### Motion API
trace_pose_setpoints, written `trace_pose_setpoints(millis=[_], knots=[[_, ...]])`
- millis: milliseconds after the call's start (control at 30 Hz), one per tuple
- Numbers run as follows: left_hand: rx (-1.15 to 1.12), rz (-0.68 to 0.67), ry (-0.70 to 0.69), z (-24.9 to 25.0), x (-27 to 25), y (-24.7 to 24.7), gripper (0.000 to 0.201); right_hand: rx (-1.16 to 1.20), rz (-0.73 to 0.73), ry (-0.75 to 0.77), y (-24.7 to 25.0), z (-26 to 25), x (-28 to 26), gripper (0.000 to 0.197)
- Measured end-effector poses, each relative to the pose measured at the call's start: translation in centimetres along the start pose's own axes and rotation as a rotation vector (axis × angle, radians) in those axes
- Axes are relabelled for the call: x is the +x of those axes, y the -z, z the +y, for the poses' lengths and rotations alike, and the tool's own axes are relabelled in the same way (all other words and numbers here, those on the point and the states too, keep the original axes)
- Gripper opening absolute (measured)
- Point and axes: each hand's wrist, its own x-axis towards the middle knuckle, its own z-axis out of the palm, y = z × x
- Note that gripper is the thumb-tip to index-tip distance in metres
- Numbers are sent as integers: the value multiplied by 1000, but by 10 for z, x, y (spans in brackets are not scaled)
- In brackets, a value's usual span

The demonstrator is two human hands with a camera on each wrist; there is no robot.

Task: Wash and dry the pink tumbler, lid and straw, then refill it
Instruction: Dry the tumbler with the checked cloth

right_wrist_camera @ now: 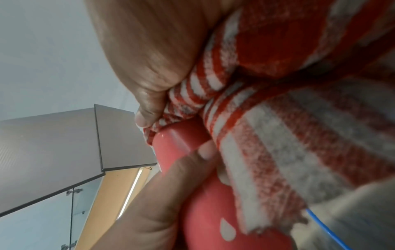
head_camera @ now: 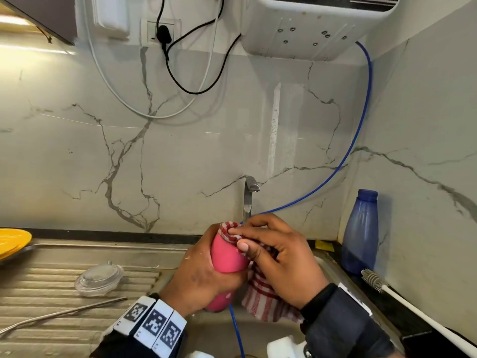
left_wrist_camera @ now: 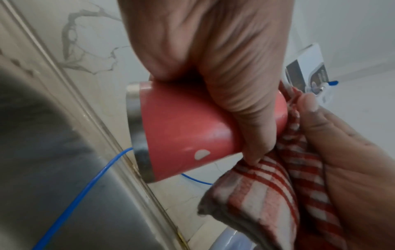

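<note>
My left hand [head_camera: 204, 270] grips the pink tumbler [head_camera: 227, 257] around its body, holding it over the sink; its steel base [left_wrist_camera: 136, 133] shows in the left wrist view. My right hand [head_camera: 271, 251] pinches a red-and-white checked cloth [head_camera: 260, 298] against the tumbler's upper end, thumb on one side and fingers over the top. The cloth [left_wrist_camera: 267, 194] hangs down below the hands. The clear lid [head_camera: 99, 279] lies on the ribbed drainboard at left, and the metal straw [head_camera: 62, 315] lies in front of it.
A steel tap [head_camera: 249, 195] stands behind the hands. A thin blue hose [head_camera: 358, 140] runs from the wall-mounted purifier [head_camera: 317, 24] down into the sink. A blue bottle [head_camera: 360, 233] and a white bottle brush [head_camera: 402, 298] sit at right, a yellow plate [head_camera: 13, 241] at far left.
</note>
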Motion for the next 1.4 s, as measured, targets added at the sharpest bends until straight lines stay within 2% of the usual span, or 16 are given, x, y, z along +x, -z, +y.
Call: trace_pose_setpoints(millis=[167,300,333,400,500,567,600,700,800,867,933,1000,1067,1233,1333,1400], knots=[[-548,-138,279,14,-3,1,52,29,34,-35,-6,2,-2,25],[-820,-292,486,14,-3,6,61,111,54,-110,-6,2,-3,27],[-862,-277,528,13,0,7,61,109,46,-110,-8,2,-3,28],[-937,-162,612,8,6,8,67,75,1,-67,-14,0,-6,28],[-1056,-21,683,-5,14,17,83,-24,-180,96,-27,-1,-13,26],[-1062,68,700,-9,15,24,83,-121,-308,169,-33,0,-17,25],[-1084,76,719,-10,16,26,78,-141,-317,166,-34,2,-18,26],[-1128,14,717,-6,18,27,61,-24,-169,56,-27,12,-16,27],[-1160,8,700,-8,19,30,62,60,-83,-52,-19,12,-13,28],[-1244,-75,716,-6,16,33,66,106,-82,-108,-18,8,-12,29],[-1334,-215,762,-6,11,33,72,127,-107,-106,-21,4,-12,29],[-1327,-314,779,-4,8,29,77,119,-127,-79,-22,5,-13,28],[-1234,-352,752,-5,7,22,81,107,-64,-99,-19,12,-12,25],[-913,-315,665,9,2,-1,73,89,153,-223,-3,23,-6,27],[-977,-223,643,-3,6,1,70,21,81,-150,-11,16,-7,29],[-1103,-195,678,-10,10,13,68,-33,-36,-5,-21,8,-11,28]])
